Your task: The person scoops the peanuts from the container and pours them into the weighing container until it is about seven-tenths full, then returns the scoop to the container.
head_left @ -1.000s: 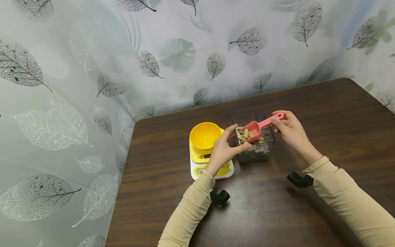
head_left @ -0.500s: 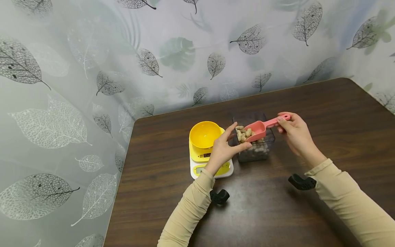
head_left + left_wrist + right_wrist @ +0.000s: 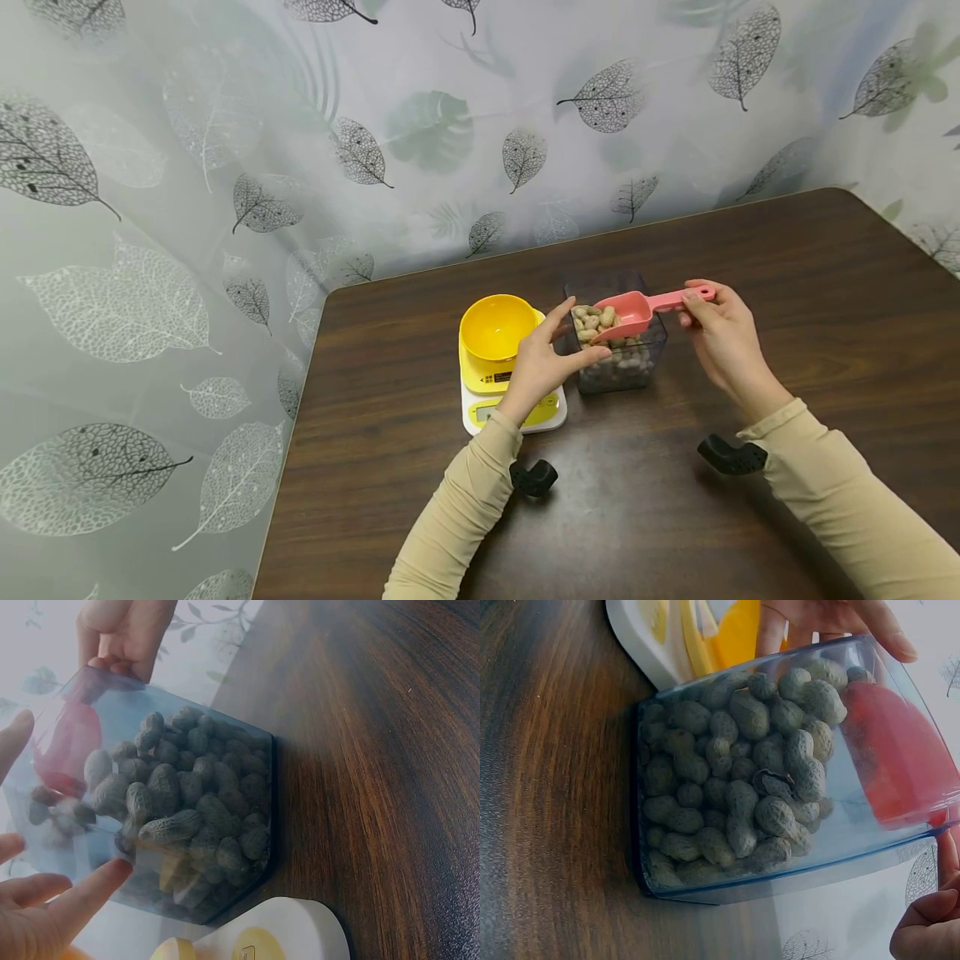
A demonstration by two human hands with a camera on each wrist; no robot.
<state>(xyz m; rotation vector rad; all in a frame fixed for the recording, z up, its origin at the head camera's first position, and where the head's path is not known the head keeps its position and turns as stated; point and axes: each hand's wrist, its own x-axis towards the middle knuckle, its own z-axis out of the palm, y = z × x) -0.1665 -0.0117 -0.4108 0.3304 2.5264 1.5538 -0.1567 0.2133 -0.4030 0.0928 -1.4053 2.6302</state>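
Two forearms in cream sleeves [image 3: 843, 475] reach in from the bottom edge, each with a black wrist device [image 3: 534, 479] on its inner side. The left hand [image 3: 538, 367] is spread around the near left corner of a clear plastic container [image 3: 617, 382], thumb along the near rim and index finger stretched along the left side. The right hand [image 3: 729, 342], to the container's right, pinches the handle of a pink scoop [image 3: 632, 314] between thumb and fingers. The scoop leans leftward into the container's mouth, its lip among unshelled peanuts [image 3: 588, 321].

Just left of the container, a yellow and white kitchen scale [image 3: 474, 372] bears a yellow bowl [image 3: 491, 329]. All stand on a dark wood-grain table [image 3: 375, 475], backed by a pale covering with leaf prints [image 3: 450, 137].

The left hand and wrist cover part of the scale, and its display is too small to read. The container's far rim is hard to make out against the dark wood. In both wrist views the scoop shows blurrily through the plastic wall, and the hands are cut off by the edges.

Compared with a second ago, the right hand and scoop have shifted slightly rightward and nearer, the handle lying flatter; the left hand, scale and bowl look unchanged.
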